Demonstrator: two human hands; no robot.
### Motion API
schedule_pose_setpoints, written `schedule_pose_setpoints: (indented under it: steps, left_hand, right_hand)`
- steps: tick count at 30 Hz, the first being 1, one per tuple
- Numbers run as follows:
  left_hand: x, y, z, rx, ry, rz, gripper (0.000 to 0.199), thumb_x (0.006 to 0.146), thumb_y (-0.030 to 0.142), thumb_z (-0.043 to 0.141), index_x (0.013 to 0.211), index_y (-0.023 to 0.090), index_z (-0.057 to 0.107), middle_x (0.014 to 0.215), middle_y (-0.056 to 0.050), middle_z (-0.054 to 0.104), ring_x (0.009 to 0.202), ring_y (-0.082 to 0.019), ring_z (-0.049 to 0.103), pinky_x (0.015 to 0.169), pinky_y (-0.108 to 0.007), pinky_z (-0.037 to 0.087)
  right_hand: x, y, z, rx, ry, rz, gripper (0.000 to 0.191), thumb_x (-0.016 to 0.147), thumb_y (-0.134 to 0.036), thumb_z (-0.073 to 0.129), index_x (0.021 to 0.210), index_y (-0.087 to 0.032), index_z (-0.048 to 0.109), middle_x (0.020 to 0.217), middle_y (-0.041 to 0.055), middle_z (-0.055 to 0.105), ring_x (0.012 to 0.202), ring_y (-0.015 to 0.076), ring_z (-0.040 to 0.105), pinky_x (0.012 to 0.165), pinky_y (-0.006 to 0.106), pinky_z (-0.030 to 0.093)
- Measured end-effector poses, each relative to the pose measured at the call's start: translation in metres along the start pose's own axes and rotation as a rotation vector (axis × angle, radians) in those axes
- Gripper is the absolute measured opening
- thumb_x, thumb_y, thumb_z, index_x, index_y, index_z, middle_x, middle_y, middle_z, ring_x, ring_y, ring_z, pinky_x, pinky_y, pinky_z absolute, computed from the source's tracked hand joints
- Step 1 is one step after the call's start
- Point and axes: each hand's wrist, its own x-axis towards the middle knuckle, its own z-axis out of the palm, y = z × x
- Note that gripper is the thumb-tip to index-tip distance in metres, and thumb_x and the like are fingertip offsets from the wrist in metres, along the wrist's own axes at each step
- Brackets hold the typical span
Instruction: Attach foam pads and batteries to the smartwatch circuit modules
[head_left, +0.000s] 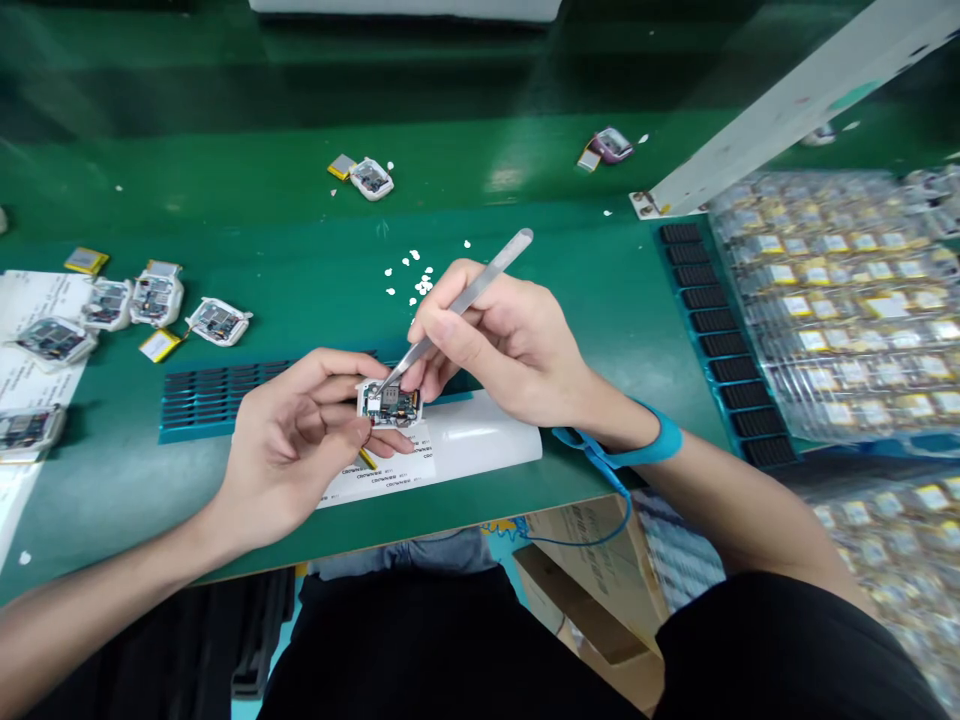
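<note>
Apparently watch module (388, 404) in left hand (289, 445), tweezers (469, 298) in right hand (499, 345).

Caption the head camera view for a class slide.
Left hand holds a small circuit board; right hand probes it with tweezers.

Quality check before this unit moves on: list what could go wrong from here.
The steel tweezers in the right hand could scratch or short the exposed white-framed circuit board. The left hand holds that board in its fingers, so it might slip and drop. The loose white flecks on the green mat could get inside.
</note>
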Motion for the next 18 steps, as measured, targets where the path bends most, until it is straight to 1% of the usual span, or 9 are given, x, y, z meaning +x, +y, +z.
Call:
schedule_pose_setpoints:
  steps: [5,10,12,13,15,16,17,18]
  left_hand:
    - [0.000,-0.003,-0.001,0.011,0.010,-0.002,0.020,0.086,0.016,0.067,0.105,0.017,0.062,0.086,-0.005,0.079,0.068,-0.024,0.078,0.061,-0.027,0.067]
    - [0.003,-0.004,0.002,0.060,0.096,0.012,0.015,0.086,0.022,0.071,0.099,0.017,0.065,0.079,-0.004,0.078,0.059,-0.022,0.076,0.052,-0.023,0.065]
    - [0.005,-0.005,0.002,0.073,0.113,0.028,0.016,0.085,0.024,0.073,0.097,0.017,0.066,0.074,-0.003,0.077,0.055,-0.021,0.075,0.050,-0.023,0.064]
    - [0.006,-0.005,0.002,0.078,0.120,0.036,0.017,0.084,0.025,0.074,0.096,0.017,0.066,0.072,-0.003,0.077,0.054,-0.021,0.074,0.050,-0.024,0.064]
    - [0.009,-0.006,-0.001,0.091,0.158,0.061,0.019,0.083,0.027,0.075,0.096,0.017,0.066,0.071,-0.004,0.077,0.052,-0.020,0.074,0.049,-0.025,0.063]
    - [0.011,-0.007,-0.003,0.102,0.193,0.082,0.021,0.083,0.028,0.076,0.099,0.017,0.067,0.072,-0.004,0.077,0.054,-0.020,0.074,0.049,-0.025,0.063]
    - [0.013,-0.008,-0.006,0.115,0.237,0.111,0.023,0.084,0.028,0.075,0.102,0.018,0.068,0.074,-0.003,0.077,0.057,-0.020,0.075,0.052,-0.026,0.064]
    - [0.014,-0.009,-0.008,0.130,0.283,0.142,0.024,0.085,0.029,0.075,0.106,0.019,0.069,0.077,-0.003,0.078,0.061,-0.020,0.076,0.056,-0.027,0.065]
  right_hand:
    - [0.002,0.001,0.001,0.025,-0.012,-0.007,0.018,0.100,-0.032,0.055,0.094,-0.015,0.055,0.075,-0.0017,0.070,0.065,0.0093,0.071,0.059,0.017,0.061]
    - [0.002,0.002,0.004,-0.052,-0.033,-0.065,0.016,0.102,-0.028,0.053,0.096,-0.013,0.056,0.076,-0.0011,0.070,0.069,0.0082,0.072,0.063,0.015,0.061]
    - [0.002,0.002,0.003,-0.109,0.001,-0.124,0.016,0.103,-0.026,0.051,0.096,-0.012,0.057,0.078,-0.0010,0.070,0.069,0.0067,0.071,0.063,0.015,0.059]
    - [0.002,0.002,0.002,-0.142,0.046,-0.174,0.016,0.103,-0.025,0.050,0.096,-0.012,0.057,0.080,-0.0009,0.069,0.068,0.0060,0.070,0.062,0.014,0.058]
    - [0.003,0.001,-0.005,-0.284,0.139,-0.291,0.019,0.104,-0.024,0.047,0.095,-0.012,0.059,0.085,0.0002,0.070,0.070,0.0057,0.070,0.064,0.016,0.057]
    - [0.004,0.001,-0.009,-0.407,0.150,-0.348,0.020,0.104,-0.024,0.047,0.094,-0.013,0.060,0.087,0.0011,0.070,0.074,0.0065,0.070,0.066,0.017,0.056]
    - [0.005,0.001,-0.014,-0.558,0.124,-0.397,0.023,0.104,-0.024,0.047,0.091,-0.013,0.062,0.090,0.0019,0.071,0.078,0.0077,0.069,0.069,0.019,0.055]
    - [0.006,0.001,-0.019,-0.710,0.068,-0.434,0.025,0.104,-0.024,0.047,0.089,-0.013,0.064,0.091,0.0023,0.072,0.080,0.0092,0.069,0.071,0.022,0.054]
